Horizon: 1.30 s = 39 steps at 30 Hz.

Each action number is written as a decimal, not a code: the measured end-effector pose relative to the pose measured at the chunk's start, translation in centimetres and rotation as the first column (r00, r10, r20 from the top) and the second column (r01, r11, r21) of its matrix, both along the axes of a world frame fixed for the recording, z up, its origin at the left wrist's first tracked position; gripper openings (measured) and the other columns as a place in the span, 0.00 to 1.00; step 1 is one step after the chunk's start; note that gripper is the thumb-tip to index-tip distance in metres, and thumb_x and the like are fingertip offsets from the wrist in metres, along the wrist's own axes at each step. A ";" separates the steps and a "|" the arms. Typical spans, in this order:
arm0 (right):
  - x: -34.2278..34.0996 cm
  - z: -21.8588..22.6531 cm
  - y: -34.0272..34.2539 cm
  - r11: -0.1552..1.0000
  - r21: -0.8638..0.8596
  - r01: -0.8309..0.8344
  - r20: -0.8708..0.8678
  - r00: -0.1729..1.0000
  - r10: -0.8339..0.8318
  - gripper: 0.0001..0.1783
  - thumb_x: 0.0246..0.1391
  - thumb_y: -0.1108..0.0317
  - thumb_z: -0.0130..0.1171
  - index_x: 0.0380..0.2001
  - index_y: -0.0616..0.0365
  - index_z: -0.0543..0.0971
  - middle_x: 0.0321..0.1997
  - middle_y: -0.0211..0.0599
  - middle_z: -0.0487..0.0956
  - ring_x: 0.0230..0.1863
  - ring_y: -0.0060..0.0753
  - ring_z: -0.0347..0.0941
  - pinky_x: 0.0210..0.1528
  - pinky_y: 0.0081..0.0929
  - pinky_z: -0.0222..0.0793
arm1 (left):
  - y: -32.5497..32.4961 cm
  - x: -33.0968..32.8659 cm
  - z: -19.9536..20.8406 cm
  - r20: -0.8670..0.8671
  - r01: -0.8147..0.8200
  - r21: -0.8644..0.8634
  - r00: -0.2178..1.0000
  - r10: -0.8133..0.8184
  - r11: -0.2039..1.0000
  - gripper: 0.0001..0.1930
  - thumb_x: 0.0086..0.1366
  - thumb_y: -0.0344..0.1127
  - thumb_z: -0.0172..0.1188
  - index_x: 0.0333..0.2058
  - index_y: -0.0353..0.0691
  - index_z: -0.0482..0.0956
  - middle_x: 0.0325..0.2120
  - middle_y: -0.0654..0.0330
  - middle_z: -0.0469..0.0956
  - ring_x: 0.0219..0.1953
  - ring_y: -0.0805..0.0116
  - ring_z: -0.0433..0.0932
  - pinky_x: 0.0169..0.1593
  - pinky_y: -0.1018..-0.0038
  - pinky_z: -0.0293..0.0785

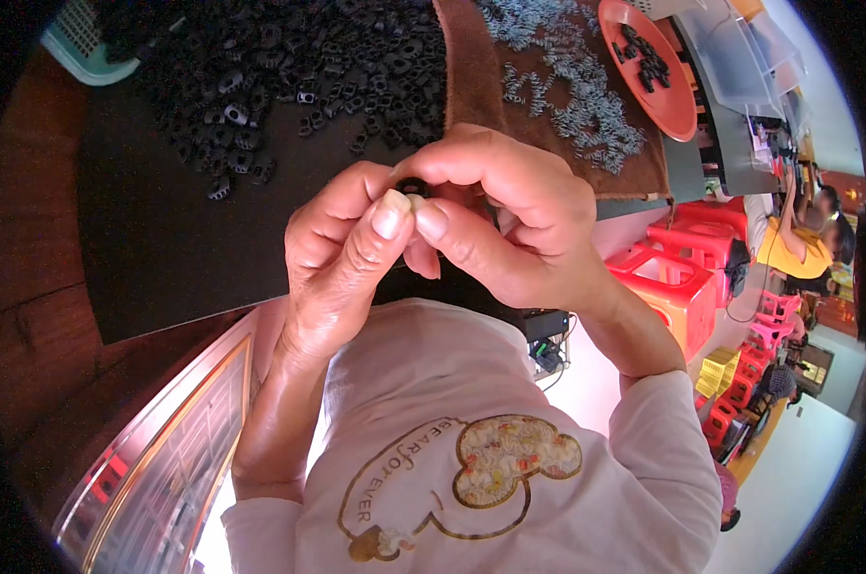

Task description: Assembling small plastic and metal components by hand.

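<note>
From the wearer's head we look steeply down through one wide fisheye lens, the white printed fabric shirt (404, 359) close below us. Just beyond that shirt we face the bare left hand (345, 251), the bare right hand (514, 206) and the flat black work surface (184, 258); well off to its right, our view takes in red plastic stools (682, 297).

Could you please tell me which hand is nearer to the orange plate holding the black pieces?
Right: the right hand is below and to the left of the orange plate in the picture, while the left hand lies farther left.
</note>
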State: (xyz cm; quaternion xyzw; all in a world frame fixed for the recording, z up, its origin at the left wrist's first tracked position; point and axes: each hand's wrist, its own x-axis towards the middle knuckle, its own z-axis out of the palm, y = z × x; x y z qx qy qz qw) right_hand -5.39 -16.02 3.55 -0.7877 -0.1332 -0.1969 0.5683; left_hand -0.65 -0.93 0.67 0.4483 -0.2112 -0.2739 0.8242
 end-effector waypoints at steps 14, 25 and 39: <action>-0.1 -0.2 0.2 0.987 0.152 -0.043 -0.103 0.993 0.059 0.04 0.54 0.80 0.54 0.35 0.66 0.73 0.23 0.32 0.72 0.19 0.17 0.73 0.18 0.16 0.65 | -0.1 0.3 -0.4 0.048 -0.027 -0.021 0.998 0.028 0.999 0.14 0.70 0.39 0.50 0.30 0.33 0.75 0.21 0.62 0.75 0.22 0.78 0.72 0.28 0.81 0.69; -0.5 -0.7 0.2 0.989 0.149 -0.019 -0.075 0.997 0.030 0.04 0.54 0.79 0.54 0.34 0.66 0.73 0.22 0.32 0.72 0.19 0.17 0.73 0.17 0.16 0.64 | -0.2 -0.1 -0.4 -0.004 -0.049 0.007 0.999 0.049 0.999 0.13 0.69 0.38 0.50 0.31 0.34 0.75 0.23 0.62 0.76 0.22 0.78 0.72 0.29 0.81 0.70; -1.1 -0.9 -0.1 0.986 0.168 -0.006 -0.079 0.997 0.020 0.04 0.54 0.79 0.55 0.34 0.65 0.74 0.22 0.32 0.73 0.19 0.17 0.73 0.17 0.16 0.63 | -0.3 -0.2 -0.6 0.041 -0.012 -0.009 0.999 0.012 1.000 0.13 0.70 0.38 0.50 0.33 0.34 0.74 0.24 0.61 0.76 0.23 0.77 0.71 0.29 0.80 0.70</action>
